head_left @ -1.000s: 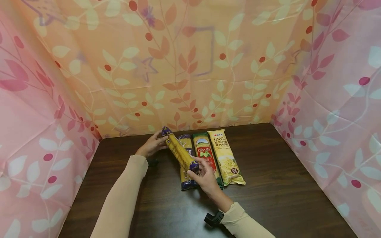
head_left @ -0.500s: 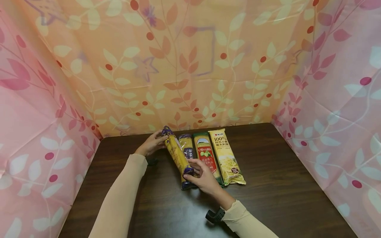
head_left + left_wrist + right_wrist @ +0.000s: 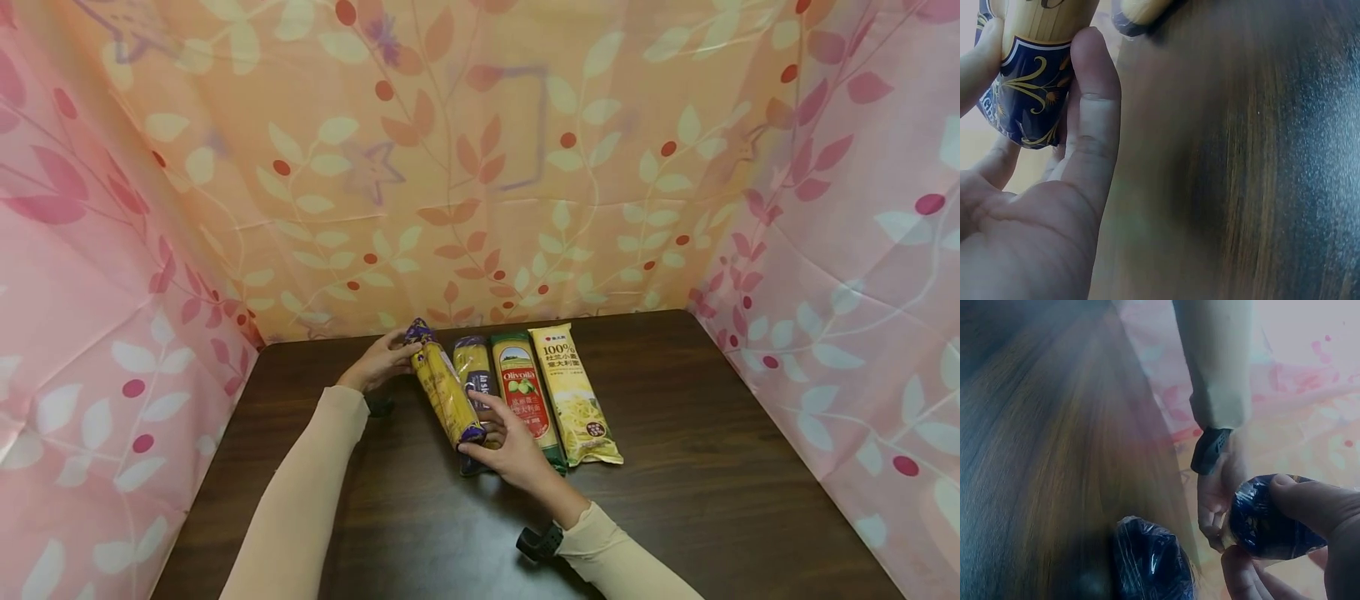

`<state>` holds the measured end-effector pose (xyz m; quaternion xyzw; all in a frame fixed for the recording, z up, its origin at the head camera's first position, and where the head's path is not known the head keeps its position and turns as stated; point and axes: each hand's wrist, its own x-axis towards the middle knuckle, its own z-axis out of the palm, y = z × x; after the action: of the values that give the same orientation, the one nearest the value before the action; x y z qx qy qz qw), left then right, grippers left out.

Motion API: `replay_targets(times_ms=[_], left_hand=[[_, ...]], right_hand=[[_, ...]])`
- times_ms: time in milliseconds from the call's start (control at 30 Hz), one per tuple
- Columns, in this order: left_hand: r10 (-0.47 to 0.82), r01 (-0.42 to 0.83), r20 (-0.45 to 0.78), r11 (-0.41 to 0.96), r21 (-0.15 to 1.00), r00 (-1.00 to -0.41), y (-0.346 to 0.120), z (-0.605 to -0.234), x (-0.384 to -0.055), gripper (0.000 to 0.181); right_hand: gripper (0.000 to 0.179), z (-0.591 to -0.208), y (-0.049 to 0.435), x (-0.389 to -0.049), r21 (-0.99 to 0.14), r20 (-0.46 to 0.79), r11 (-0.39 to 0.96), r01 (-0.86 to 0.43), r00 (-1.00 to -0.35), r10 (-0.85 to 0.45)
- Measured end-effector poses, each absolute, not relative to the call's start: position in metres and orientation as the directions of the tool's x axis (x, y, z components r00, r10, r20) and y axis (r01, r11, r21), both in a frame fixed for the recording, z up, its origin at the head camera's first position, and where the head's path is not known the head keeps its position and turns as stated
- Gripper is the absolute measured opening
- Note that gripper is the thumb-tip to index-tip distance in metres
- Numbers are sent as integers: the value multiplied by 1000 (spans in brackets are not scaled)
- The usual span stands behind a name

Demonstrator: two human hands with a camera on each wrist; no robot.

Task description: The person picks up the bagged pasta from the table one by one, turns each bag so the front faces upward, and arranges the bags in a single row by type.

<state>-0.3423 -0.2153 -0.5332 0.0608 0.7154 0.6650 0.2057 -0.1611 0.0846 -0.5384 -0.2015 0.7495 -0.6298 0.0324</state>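
Both hands hold a pack of spaghetti [image 3: 442, 385] with dark blue ends, slanted above the table. My left hand [image 3: 381, 360] grips its far end; in the left wrist view the thumb and fingers lie around the blue patterned wrapper [image 3: 1035, 94]. At the near end, my right hand [image 3: 517, 448] pinches the pack between thumb and fingers, seen also in the right wrist view around the dark blue end [image 3: 1260, 519]. Under and right of it lies a similar blue-ended spaghetti pack [image 3: 471, 358], partly covered by the held pack and right hand.
Right of that pack lie a green and red Olivoilà pasta pack [image 3: 516, 379] and a pale yellow pasta pack [image 3: 572, 396], side by side on the dark wooden table [image 3: 690, 433]. A patterned curtain [image 3: 465, 167] stands behind the table's far edge.
The held pack's near end has swung left and toward me, with the right hand following. More of the lying blue-ended pack's upper part shows now. The left hand has stayed nearly in place.
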Motion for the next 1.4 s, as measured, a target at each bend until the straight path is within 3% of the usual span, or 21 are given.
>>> replay_targets(times_ms=[200,633,900,1400], left_hand=[[357,-179,-215,131,975,-909,-213,-533,-342,71],[321,-171,-223,184,968,-920,-210,-531,-345,85],[255,-195,-244,203,960,-936,-208,-527,-346,78],[234,-170,-241,287,943,-942,-212,-532,-347,73]], right_hand=[[88,-537,85,-161,-923,209,219,-318,-888,-409],[75,-538,78,-160,-868,202,347,-357,-890,-409],[69,-541,68,-158,-853,167,412,-319,-917,-363],[61,-548,46,-151,-940,96,282,-191,-943,-319]])
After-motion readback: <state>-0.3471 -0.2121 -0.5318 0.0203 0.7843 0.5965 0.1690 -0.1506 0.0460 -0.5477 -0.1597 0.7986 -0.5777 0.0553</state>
